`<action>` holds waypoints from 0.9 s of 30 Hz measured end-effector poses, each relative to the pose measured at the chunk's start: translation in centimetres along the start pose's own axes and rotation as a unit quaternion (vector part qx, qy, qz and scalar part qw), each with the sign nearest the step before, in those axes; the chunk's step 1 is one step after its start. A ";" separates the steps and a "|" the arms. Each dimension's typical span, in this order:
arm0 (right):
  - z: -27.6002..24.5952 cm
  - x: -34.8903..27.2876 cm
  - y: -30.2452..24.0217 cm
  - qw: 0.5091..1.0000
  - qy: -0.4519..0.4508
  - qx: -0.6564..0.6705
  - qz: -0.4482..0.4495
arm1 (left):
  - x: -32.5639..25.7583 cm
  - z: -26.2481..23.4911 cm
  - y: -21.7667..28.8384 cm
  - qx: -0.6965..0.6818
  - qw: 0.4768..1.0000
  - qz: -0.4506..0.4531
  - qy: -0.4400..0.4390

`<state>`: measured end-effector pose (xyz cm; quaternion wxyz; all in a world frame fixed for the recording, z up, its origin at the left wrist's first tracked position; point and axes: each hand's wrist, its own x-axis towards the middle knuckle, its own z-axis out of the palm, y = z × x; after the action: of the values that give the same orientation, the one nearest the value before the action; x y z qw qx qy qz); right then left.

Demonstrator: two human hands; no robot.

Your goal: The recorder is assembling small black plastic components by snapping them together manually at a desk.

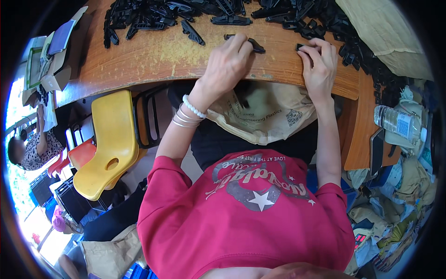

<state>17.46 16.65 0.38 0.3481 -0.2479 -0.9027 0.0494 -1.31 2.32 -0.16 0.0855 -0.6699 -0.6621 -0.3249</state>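
Observation:
My left hand [226,63] is closed over a slim black plastic part [257,46] near the front edge of the wooden table [162,58]. Both ends of that part stick out past the fingers. To its right, my right hand [321,67] pinches a small black plastic piece [298,47] between thumb and fingers, mostly covered by them. Beyond the hands lie heaps of similar black plastic parts [144,21], and a single black part [192,32] rests a little apart from them, left of my left hand.
An open brown paper bag [265,128] sits on my lap below the table edge. At right are a plastic bottle [395,122], a phone [377,151] and another paper bag [385,37]. A cardboard box [62,74] stands left, above a yellow chair [111,125]. Someone sits far left.

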 end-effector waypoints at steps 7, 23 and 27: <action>0.7 0.2 -3.8 0.861 -0.002 0.439 0.256 | 0.0 -1.2 3.0 0.012 0.998 -0.059 0.004; -0.7 -0.5 -2.4 0.895 -0.189 0.377 0.148 | -1.1 -1.7 0.5 -0.164 0.980 -0.108 -0.028; -0.1 -0.2 -2.1 0.931 -0.158 0.323 0.063 | -0.7 -1.8 0.4 -0.179 0.979 -0.094 -0.030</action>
<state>16.75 14.68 0.87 0.2586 -0.1675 -0.8637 0.3990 -1.43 0.68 0.97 -0.0861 -0.6188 -0.6553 -0.4246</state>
